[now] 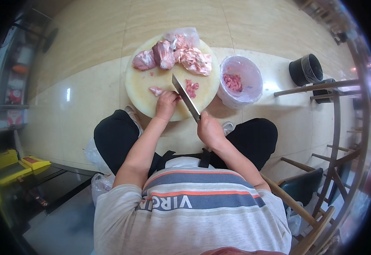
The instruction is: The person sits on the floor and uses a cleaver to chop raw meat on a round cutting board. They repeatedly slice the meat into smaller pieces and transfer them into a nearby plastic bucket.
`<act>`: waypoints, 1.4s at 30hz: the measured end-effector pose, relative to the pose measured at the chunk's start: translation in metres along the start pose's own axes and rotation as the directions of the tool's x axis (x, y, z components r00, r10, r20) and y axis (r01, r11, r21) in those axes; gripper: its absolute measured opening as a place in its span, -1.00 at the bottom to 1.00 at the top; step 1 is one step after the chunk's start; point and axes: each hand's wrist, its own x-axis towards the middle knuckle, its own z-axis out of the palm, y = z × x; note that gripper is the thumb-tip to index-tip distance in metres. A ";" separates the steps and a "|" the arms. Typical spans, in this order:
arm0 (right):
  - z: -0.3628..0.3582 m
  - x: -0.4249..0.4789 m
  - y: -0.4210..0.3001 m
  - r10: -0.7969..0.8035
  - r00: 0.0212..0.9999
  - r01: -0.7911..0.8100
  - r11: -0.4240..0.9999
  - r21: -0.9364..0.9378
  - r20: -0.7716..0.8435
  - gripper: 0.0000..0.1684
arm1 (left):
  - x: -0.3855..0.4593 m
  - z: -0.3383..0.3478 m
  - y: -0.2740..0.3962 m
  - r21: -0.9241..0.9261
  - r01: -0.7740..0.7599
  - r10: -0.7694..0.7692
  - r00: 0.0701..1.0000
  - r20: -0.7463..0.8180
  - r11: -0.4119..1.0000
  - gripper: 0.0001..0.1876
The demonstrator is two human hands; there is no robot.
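My right hand (210,130) grips the handle of a cleaver (187,98), its blade slanting up and left over a round cutting board (140,98). Close beside the blade, the curled fingers of my left hand (167,104) hold a small piece of raw meat (179,98) against the board, mostly hidden under the fingertips. A paler scrap of meat (155,91) lies just beyond that hand. Right of the blade sits a little heap of cut meat (191,88). Larger chunks of raw meat (164,54) and a fatty piece (195,60) rest along the board's far side.
A bucket lined with a plastic bag (252,92) stands against the board's right, with cut meat (232,83) inside. A clear plastic bag (190,35) with meat lies at the far rim. Wooden chair legs (335,127) and black bins (305,70) are farther right.
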 end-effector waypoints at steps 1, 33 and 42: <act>0.000 0.000 -0.002 0.019 0.999 -0.018 0.999 -0.027 0.036 -0.89 | -0.002 0.001 -0.001 0.012 0.004 -0.004 1.000 -0.014 1.000 -0.90; -0.002 0.013 -0.032 0.049 0.989 -0.023 0.983 -0.183 0.138 -0.89 | -0.010 0.003 -0.007 -0.039 0.005 -0.009 0.995 -0.104 0.999 -0.91; 0.016 0.051 -0.036 -0.009 0.998 0.021 0.985 -0.173 0.069 -0.88 | -0.020 0.021 -0.039 -0.252 0.180 -0.194 0.981 -0.031 0.951 -0.84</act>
